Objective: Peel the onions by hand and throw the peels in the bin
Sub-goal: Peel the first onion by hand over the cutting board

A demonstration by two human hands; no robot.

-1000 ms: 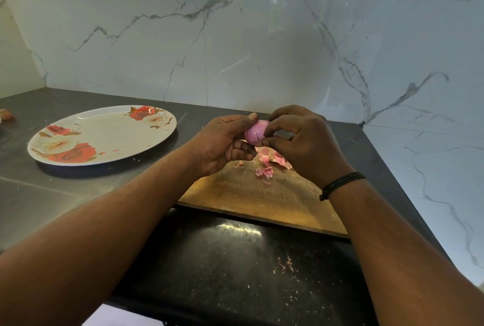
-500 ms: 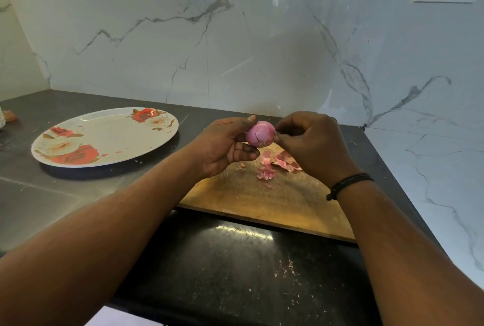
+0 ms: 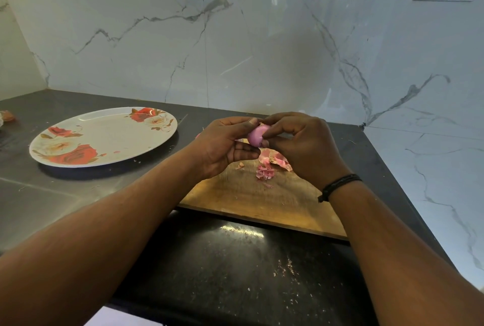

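Note:
A small pink onion (image 3: 256, 135) is held above the far end of a wooden cutting board (image 3: 262, 200). My left hand (image 3: 225, 145) grips it from the left, thumb on top and fingers curled under. My right hand (image 3: 301, 145) closes on its right side, with fingertips pinching at the onion's surface. Pink and papery onion peels (image 3: 269, 166) lie on the board just below the hands. No bin is in view.
A floral white plate (image 3: 104, 137) sits on the dark counter to the left. A marble wall with two socket plates stands close behind and to the right. Peel crumbs dot the black counter (image 3: 235, 273) in front. Something reddish (image 3: 6, 116) lies at the far left edge.
My right hand, which had drawn slightly away from the onion half a second ago, has come back onto it. The onion stays in my left hand.

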